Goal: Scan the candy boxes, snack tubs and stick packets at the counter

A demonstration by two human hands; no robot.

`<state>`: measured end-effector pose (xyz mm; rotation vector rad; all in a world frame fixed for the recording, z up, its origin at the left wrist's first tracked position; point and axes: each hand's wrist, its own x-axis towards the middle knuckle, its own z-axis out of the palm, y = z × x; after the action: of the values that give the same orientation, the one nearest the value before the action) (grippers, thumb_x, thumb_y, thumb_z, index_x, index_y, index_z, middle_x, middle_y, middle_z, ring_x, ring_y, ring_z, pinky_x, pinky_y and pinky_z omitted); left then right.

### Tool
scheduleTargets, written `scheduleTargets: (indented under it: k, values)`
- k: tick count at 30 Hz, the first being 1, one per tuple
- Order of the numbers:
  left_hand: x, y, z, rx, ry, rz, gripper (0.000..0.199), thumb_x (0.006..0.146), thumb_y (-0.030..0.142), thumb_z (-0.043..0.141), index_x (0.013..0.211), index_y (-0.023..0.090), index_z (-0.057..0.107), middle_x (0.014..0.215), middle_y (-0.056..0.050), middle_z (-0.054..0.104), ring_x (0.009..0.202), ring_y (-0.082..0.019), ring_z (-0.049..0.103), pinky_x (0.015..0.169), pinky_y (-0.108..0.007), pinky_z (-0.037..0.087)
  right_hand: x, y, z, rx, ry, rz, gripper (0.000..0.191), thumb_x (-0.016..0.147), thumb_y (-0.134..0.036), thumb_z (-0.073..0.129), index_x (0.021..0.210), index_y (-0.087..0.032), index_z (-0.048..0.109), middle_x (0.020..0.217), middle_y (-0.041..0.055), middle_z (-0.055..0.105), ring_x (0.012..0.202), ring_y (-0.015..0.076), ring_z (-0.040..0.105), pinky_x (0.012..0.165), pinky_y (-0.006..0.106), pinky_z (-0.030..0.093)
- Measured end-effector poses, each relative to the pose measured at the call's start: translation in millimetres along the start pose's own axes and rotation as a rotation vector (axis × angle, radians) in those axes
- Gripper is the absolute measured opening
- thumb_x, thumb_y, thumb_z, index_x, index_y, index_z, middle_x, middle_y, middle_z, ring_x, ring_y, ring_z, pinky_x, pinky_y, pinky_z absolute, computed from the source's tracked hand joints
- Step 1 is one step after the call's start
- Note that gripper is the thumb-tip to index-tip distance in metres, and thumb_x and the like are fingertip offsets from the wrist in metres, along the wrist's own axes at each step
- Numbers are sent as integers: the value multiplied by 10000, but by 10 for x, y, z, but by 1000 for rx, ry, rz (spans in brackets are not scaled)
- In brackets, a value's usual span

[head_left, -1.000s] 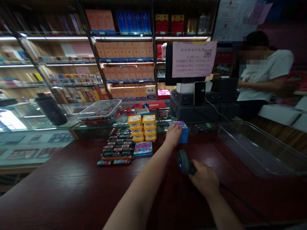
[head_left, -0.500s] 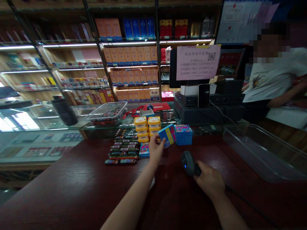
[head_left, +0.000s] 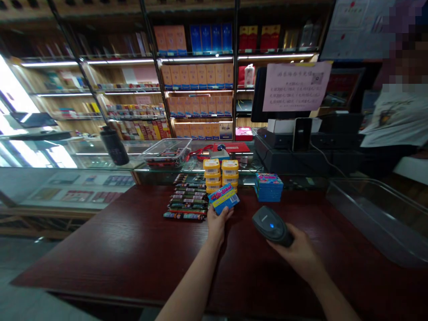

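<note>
Between the thumb and fingers of my left hand (head_left: pixel 219 223) is a flat blue packet (head_left: pixel 223 199) with pink lettering, a yellow band and a barcode on the side facing me. My right hand (head_left: pixel 297 247) is wrapped round a dark barcode scanner (head_left: pixel 271 226), which shows a blue light and tilts toward the left. Behind the packet stand two stacks of yellow tubs (head_left: pixel 212 172). To their left lies a row of slim dark wrapped sticks (head_left: pixel 185 199). A stack of similar blue packets (head_left: pixel 268 188) stands beyond the scanner.
A clear plastic bin (head_left: pixel 377 223) sits on the right of the dark red table (head_left: pixel 133 254). A lidless clear tray (head_left: pixel 167 151) and a black bottle (head_left: pixel 114 145) are on the glass counter. A person (head_left: pixel 397 116) stands at the far right, beside the monitor (head_left: pixel 259 96).
My left hand has drawn the packet away from the blue stack, and its barcode side now faces me. The scanner has turned to point more leftward. The whole view has shifted.
</note>
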<state>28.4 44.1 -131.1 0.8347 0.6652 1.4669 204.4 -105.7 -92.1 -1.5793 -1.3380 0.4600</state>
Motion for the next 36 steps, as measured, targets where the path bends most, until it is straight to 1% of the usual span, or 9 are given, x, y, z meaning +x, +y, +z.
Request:
scheduleTargets:
  k: [8,18,21,24,26,28,31,33,36]
  values:
    - [23,-50,-5,78,17,10,624,566,305,816,1093,148,519,926,-67,677,780,-200,685,782,-393,565,-16,-171,84,95,-24,39,353,648,-359,678,947,-171,687,916,70,736,838,228,674,786,336,515]
    - [20,-7,13,137,6,81,576,592,362,792,1043,155,501,905,-57,664,756,-193,676,735,-387,567,56,-106,30,5,-80,-10,367,676,-367,661,981,-162,673,970,88,728,891,232,669,788,321,503]
    - [84,130,-11,335,60,234,381,674,368,720,940,150,554,815,-25,641,701,-163,636,684,-338,549,91,32,-29,-195,7,-17,328,703,-378,609,958,-179,666,924,90,733,855,246,676,720,318,499]
    - [173,338,-59,685,136,534,168,738,306,652,825,168,615,742,0,591,692,-141,570,676,-290,501,96,231,-68,-517,102,-58,312,739,-357,543,990,-206,650,869,77,731,799,273,680,641,334,474]
    - [216,467,-95,962,75,734,95,762,233,616,838,188,651,751,-4,570,717,-143,542,687,-275,470,78,353,-73,-683,134,-129,290,769,-337,503,989,-207,641,871,77,725,769,273,679,613,335,457]
    - [235,547,-132,1245,-97,862,155,787,172,570,898,205,672,785,-22,566,759,-158,531,705,-280,452,51,439,-67,-768,142,-210,266,788,-307,477,978,-205,633,869,73,721,741,254,678,606,326,451]
    - [230,556,-182,1613,-304,921,200,829,162,520,931,214,684,832,-55,571,830,-191,513,732,-306,433,19,501,-59,-795,160,-300,249,798,-287,462,968,-196,618,839,71,717,713,236,675,610,317,451]
    - [224,515,-208,1748,-353,891,188,846,199,526,930,224,692,857,-64,579,852,-203,498,744,-320,422,8,513,-61,-796,163,-317,235,798,-275,454,955,-194,608,828,70,713,712,233,673,610,316,450]
    - [235,443,-239,1783,-391,844,165,835,252,573,933,255,706,890,-56,601,872,-208,490,768,-340,407,-1,519,-69,-805,142,-285,232,798,-264,446,962,-203,598,825,56,709,709,233,672,592,317,444]
